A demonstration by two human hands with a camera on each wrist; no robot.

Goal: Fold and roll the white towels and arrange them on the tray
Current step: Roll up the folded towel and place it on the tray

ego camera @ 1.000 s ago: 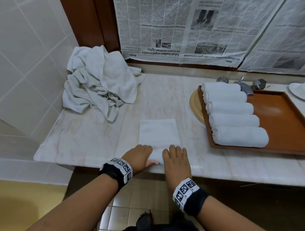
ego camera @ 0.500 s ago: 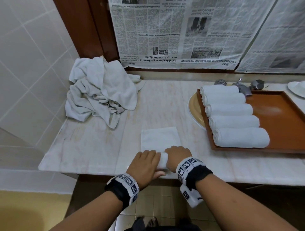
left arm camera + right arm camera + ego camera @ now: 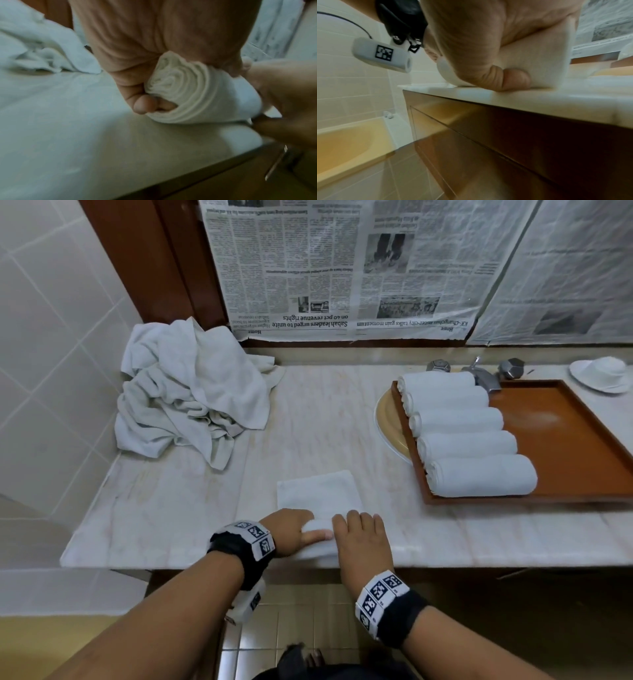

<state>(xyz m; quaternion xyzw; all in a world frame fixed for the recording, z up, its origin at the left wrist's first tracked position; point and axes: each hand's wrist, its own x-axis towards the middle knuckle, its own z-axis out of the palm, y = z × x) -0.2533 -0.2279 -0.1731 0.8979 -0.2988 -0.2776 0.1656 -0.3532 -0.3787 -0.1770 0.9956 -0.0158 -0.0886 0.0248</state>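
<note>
White terry lies heaped at the counter's (image 3: 164, 508) far left: a pile of unfolded towels (image 3: 191, 392), too tangled to count, within reach. At the near edge one folded towel (image 3: 318, 494) lies flat, its near end already coiled. The left hand (image 3: 291, 530) clasps that coil, thumb under it; the right hand (image 3: 363, 539) curls over its other end, likely keeping the roll tight and even. Rightward, five finished rolls (image 3: 469, 446) sit side by side along the tray's (image 3: 582, 460) left side, leaving room.

marble counter (image 3: 171, 508), towels (image 3: 191, 392), tray (image 3: 565, 440)
</note>
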